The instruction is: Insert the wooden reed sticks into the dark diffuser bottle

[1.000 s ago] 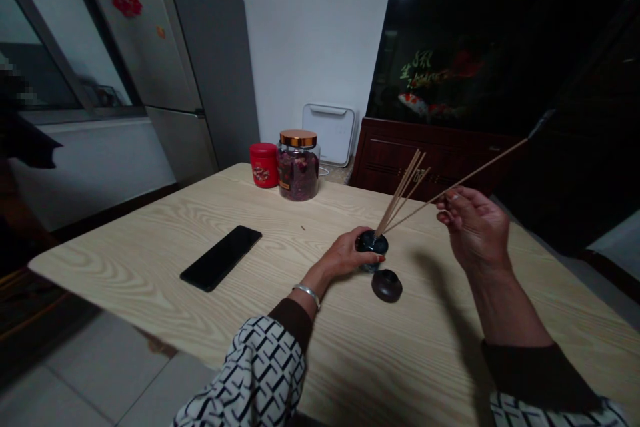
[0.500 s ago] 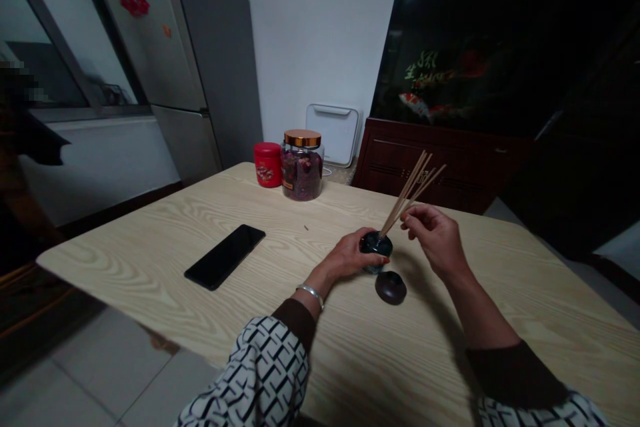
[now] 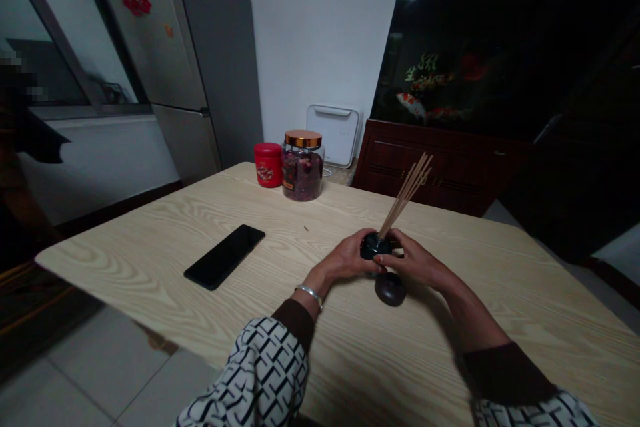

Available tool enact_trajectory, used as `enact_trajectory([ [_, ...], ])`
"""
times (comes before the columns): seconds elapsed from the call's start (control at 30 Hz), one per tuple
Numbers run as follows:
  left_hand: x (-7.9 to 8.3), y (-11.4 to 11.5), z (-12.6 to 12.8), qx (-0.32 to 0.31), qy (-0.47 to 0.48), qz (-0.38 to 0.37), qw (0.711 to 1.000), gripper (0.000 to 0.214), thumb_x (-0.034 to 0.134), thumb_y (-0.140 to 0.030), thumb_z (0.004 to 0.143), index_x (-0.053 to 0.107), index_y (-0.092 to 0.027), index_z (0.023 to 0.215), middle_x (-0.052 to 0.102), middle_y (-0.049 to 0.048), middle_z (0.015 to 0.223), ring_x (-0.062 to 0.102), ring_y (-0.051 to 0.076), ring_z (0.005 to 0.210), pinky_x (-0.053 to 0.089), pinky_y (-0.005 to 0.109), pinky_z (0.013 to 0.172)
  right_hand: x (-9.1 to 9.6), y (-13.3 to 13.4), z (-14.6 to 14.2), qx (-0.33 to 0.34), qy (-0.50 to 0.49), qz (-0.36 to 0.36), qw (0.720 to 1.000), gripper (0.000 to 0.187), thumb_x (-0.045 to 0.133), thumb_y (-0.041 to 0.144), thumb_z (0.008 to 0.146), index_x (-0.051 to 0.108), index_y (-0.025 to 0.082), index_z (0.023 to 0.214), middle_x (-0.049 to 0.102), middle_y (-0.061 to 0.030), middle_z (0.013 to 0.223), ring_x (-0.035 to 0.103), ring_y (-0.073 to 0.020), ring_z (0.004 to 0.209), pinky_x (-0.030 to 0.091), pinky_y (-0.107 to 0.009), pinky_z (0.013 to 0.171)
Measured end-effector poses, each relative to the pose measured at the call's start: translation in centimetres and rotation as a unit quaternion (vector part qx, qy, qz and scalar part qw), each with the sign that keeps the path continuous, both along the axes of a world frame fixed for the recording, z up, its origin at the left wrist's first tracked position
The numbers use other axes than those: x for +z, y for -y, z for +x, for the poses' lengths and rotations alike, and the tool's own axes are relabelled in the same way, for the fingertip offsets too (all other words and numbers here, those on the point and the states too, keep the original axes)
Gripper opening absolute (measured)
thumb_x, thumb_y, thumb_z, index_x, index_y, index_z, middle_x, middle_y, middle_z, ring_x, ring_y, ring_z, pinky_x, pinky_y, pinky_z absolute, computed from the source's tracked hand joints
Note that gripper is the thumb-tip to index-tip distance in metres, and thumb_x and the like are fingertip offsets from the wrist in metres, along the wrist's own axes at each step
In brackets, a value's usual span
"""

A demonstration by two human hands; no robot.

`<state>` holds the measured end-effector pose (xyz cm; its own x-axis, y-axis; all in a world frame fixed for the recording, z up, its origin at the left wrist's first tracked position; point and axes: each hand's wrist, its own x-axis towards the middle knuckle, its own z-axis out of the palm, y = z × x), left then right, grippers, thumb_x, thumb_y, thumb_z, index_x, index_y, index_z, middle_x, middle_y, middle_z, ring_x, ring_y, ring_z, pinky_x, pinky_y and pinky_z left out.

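A small dark glass reed diffuser bottle [image 3: 371, 245] stands on the table, partly covered by my fingers. Several thin tan reed sticks [image 3: 407, 192] rise from its mouth, leaning to the right in a loose bundle. My left hand [image 3: 350, 255] is wrapped round the bottle's left side. From the right, my right hand [image 3: 413, 259] closes round the other side, thumb in front and fingers behind. Just in front of the bottle, below my right hand, lies a dark brown rounded cap [image 3: 391, 289].
A black phone [image 3: 225, 257] lies on the wood-grain table [image 3: 300, 267] to the left. Toward the back stand a red canister [image 3: 268, 165] and a glass jar of dried flowers [image 3: 302, 170] with a copper-coloured lid. Beyond the table are a fish tank [image 3: 450, 67] and a fridge [image 3: 220, 53].
My right hand has let go of the reed sticks and come down and left onto the bottle. The sticks now stand closer together. My left hand has stayed on the bottle.
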<state>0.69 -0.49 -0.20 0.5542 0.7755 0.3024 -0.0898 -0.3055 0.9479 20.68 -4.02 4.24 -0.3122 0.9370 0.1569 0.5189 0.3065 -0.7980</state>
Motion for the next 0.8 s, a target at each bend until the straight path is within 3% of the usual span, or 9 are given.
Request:
enact_trajectory([
  [0.13, 0.1, -0.1, -0.9, 0.020, -0.050, -0.014, 0.998, 0.106, 0.089, -0.019, 0.056, 0.036, -0.013, 0.147, 0.055, 0.0212, 0.135, 0.057, 0.032, 0.121, 0.045, 0.049, 0.104, -1.1, -0.6, -0.3, -0.031, 0.016, 0.040, 0.999, 0.054, 0.078, 0.039, 0.072, 0.061, 0.020, 0.119, 0.068, -0.0070, 0.109, 0.063, -0.0256, 0.099, 0.049, -0.038, 0.085],
  [0.37, -0.7, -0.9, -1.0, 0.088, -0.078, -0.021, 0.993, 0.076, 0.070, -0.010, 0.071, 0.042, -0.011, 0.141, 0.054, 0.0224, 0.135, 0.056, 0.028, 0.121, 0.046, 0.045, 0.102, -1.5, -5.2, 1.4, -0.082, 0.033, 0.079, 0.993, 0.044, 0.073, 0.043, 0.073, 0.063, 0.021, 0.110, 0.069, -0.0086, 0.106, 0.063, -0.0277, 0.100, 0.050, -0.042, 0.087],
  [0.53, -1.1, -1.2, -0.6, 0.117, -0.067, -0.031, 0.990, 0.060, 0.069, -0.014, 0.072, 0.053, -0.011, 0.130, 0.063, 0.0157, 0.117, 0.062, 0.021, 0.101, 0.051, 0.035, 0.088, -2.3, -8.1, 2.3, -0.093, 0.013, 0.089, 0.992, 0.052, 0.073, 0.044, 0.071, 0.062, 0.022, 0.117, 0.068, -0.0090, 0.111, 0.063, -0.0285, 0.104, 0.049, -0.045, 0.093],
  [0.63, -1.3, -1.0, -0.6, 0.123, -0.053, -0.031, 0.991, 0.046, 0.067, -0.020, 0.076, 0.061, -0.012, 0.122, 0.064, 0.0050, 0.090, 0.058, 0.012, 0.074, 0.047, 0.026, 0.069, -3.4, -6.5, 2.1, -0.185, -0.018, 0.097, 0.978, 0.065, 0.074, 0.048, 0.069, 0.057, 0.022, 0.126, 0.065, -0.0083, 0.109, 0.064, -0.0258, 0.094, 0.051, -0.042, 0.084],
  [0.7, -1.1, -0.5, -0.6, 0.135, -0.033, -0.034, 0.990, 0.037, 0.064, -0.024, 0.079, 0.065, -0.012, 0.115, 0.055, -0.0026, 0.069, 0.047, 0.008, 0.060, 0.040, 0.023, 0.061, -3.6, -4.3, 1.8, -0.246, -0.033, 0.088, 0.965, 0.063, 0.070, 0.051, 0.072, 0.056, 0.021, 0.126, 0.063, -0.0030, 0.087, 0.060, -0.0212, 0.075, 0.051, -0.037, 0.070],
  [0.8, 0.7, 0.6, -0.7, 0.134, 0.016, -0.069, 0.988, 0.038, 0.062, -0.022, 0.078, 0.066, -0.010, 0.114, 0.037, -0.0091, 0.054, 0.033, 0.006, 0.050, 0.032, 0.021, 0.053, -1.4, -0.8, 1.3, -0.238, -0.092, 0.058, 0.965, 0.055, 0.065, 0.048, 0.076, 0.058, 0.018, 0.123, 0.045, 0.0072, 0.058, 0.044, -0.0140, 0.053, 0.038, -0.028, 0.051],
])
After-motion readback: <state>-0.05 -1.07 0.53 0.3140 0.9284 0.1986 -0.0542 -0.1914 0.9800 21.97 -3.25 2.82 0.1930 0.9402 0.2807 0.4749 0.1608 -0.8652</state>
